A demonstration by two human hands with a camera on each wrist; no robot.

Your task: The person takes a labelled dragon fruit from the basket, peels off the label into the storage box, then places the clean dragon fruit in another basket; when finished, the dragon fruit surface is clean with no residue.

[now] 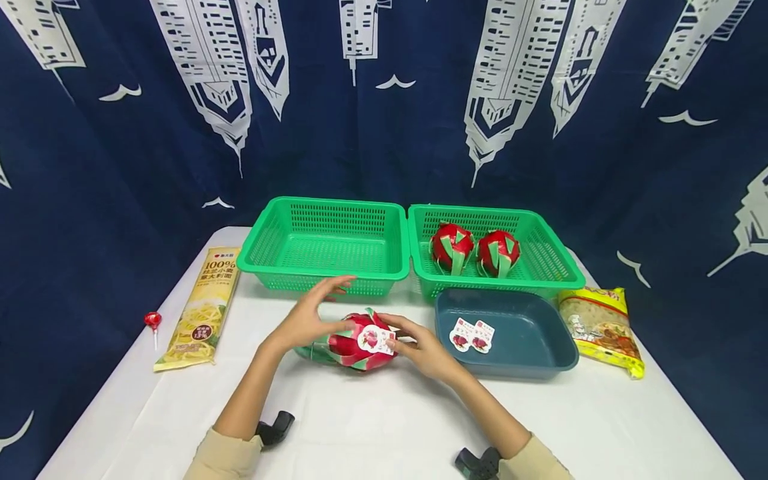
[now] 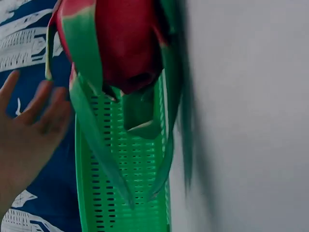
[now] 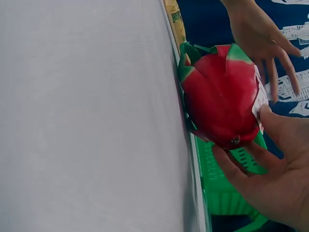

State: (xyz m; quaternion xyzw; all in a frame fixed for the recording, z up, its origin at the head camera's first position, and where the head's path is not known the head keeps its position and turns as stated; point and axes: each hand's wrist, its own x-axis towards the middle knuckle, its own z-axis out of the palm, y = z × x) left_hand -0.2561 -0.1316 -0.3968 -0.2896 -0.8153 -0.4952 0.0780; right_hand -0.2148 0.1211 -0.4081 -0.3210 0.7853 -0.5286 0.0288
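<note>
A red dragon fruit with green-tipped scales lies on the white table, with a white label bearing a fruit picture against its upper side. My right hand holds the fruit at its right end. In the right wrist view, the thumb presses the label's edge while the fingers reach round the fruit's end. Above the fruit's left side, my left hand hovers with spread fingers and grips nothing. The left wrist view shows this hand apart from the fruit's long green leaves.
Behind stand two green baskets, the left one bare, the right one holding two dragon fruits. A blue-grey tray contains more labels. Yellow noodle packs lie left and right, a red lollipop far left.
</note>
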